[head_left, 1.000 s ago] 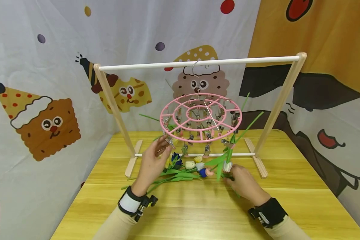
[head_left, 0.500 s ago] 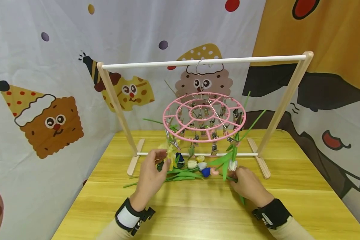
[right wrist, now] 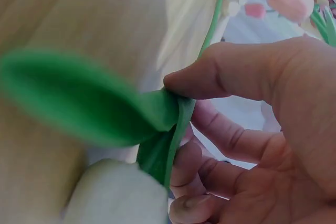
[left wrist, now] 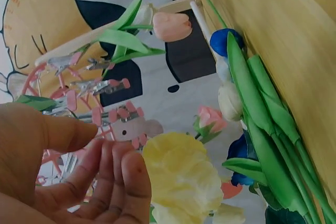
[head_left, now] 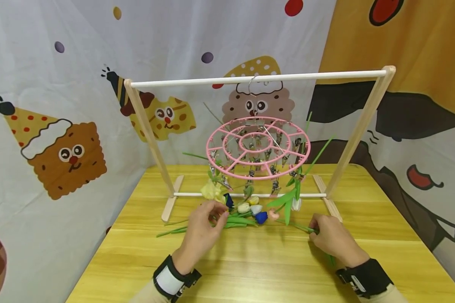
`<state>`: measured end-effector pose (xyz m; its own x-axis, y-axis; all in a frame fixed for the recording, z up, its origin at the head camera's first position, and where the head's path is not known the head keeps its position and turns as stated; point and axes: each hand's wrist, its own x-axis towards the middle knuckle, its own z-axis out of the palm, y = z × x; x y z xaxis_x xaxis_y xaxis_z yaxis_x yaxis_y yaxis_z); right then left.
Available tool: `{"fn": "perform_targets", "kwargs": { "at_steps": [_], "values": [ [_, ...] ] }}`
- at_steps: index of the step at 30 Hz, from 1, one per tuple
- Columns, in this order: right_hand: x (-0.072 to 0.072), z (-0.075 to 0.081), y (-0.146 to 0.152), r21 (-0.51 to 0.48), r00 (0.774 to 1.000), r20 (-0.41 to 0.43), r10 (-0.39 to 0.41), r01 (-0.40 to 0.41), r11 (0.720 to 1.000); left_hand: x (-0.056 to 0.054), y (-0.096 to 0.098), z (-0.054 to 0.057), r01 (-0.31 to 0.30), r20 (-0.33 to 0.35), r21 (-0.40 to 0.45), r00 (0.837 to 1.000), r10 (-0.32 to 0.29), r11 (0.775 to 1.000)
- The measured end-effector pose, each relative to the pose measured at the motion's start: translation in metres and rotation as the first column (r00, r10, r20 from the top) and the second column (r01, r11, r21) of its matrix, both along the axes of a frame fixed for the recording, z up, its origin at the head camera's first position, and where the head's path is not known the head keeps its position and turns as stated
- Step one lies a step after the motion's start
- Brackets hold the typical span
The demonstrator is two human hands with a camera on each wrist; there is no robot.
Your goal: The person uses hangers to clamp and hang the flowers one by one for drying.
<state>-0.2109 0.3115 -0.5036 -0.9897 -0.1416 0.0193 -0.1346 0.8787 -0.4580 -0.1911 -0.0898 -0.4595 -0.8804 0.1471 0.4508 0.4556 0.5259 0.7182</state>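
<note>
My right hand (head_left: 335,237) pinches the green stem (right wrist: 181,114) of an artificial tulip between thumb and fingers, low over the table. A broad leaf (right wrist: 79,98) sticks out from the pinch, and the stem runs towards a blue tulip (head_left: 261,217). My left hand (head_left: 204,229) hovers with loosely bent fingers and nothing in them, beside the pile of flowers with green leaves (left wrist: 257,93). From the pink round clip hanger (head_left: 258,176) hang a yellow flower (head_left: 211,190) at the left and a white tulip (head_left: 296,204) at the right, heads down.
A wooden rack (head_left: 373,105) with a white top rod (head_left: 197,82) carries the hanger and stands on the table (head_left: 269,269). Metal clips (head_left: 274,185) dangle under the rings. Behind is a cartoon-print cloth (head_left: 41,75).
My left hand has come down from the hanger's left clips to beside the flower pile, uncovering the yellow flower. My right hand has drawn the stem to the right, away from the white tulip.
</note>
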Motion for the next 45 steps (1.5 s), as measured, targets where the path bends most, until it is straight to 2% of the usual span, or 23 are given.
{"fn": "perform_targets", "kwargs": {
  "at_steps": [4, 9, 15, 19, 23, 32, 39, 43, 45],
  "values": [
    [0.002, 0.004, 0.015, 0.021, 1.0, 0.009, -0.022, 0.021, 1.0, 0.004, 0.007, -0.004, 0.078, 0.057, -0.031, 0.995, -0.076, 0.996],
    [0.006, 0.01, 0.028, 0.045, 0.999, 0.008, -0.032, 0.031, 0.998, 0.007, 0.017, -0.01, 0.173, 0.114, -0.084, 0.98, -0.163, 0.981],
    [0.008, 0.019, 0.022, 0.071, 0.999, -0.038, 0.006, -0.004, 0.997, 0.007, 0.029, -0.017, 0.257, 0.174, -0.148, 0.957, -0.231, 0.955],
    [0.011, 0.027, 0.009, 0.057, 0.995, -0.079, 0.06, -0.056, 0.997, 0.005, 0.035, -0.022, 0.259, 0.179, -0.203, 0.958, -0.224, 0.944],
    [0.014, 0.034, -0.005, 0.016, 0.989, -0.096, 0.11, -0.109, 0.994, 0.003, 0.039, -0.024, 0.249, 0.161, -0.219, 0.963, -0.217, 0.944],
    [0.017, 0.04, -0.024, -0.008, 0.975, -0.141, 0.173, -0.175, 0.984, 0.002, 0.035, -0.015, 0.233, 0.12, -0.147, 0.969, -0.216, 0.961],
    [0.019, 0.046, -0.031, -0.001, 0.973, -0.143, 0.183, -0.185, 0.983, 0.006, 0.034, -0.009, 0.204, 0.04, -0.128, 0.979, -0.201, 0.971],
    [0.024, 0.053, -0.039, -0.001, 0.958, -0.222, 0.181, -0.186, 0.983, 0.009, 0.034, -0.005, 0.212, 0.031, -0.098, 0.977, -0.21, 0.972],
    [0.028, 0.058, -0.045, -0.012, 0.929, -0.314, 0.196, -0.211, 0.977, 0.011, 0.035, -0.003, 0.219, 0.023, -0.084, 0.976, -0.218, 0.972]
  ]
}}
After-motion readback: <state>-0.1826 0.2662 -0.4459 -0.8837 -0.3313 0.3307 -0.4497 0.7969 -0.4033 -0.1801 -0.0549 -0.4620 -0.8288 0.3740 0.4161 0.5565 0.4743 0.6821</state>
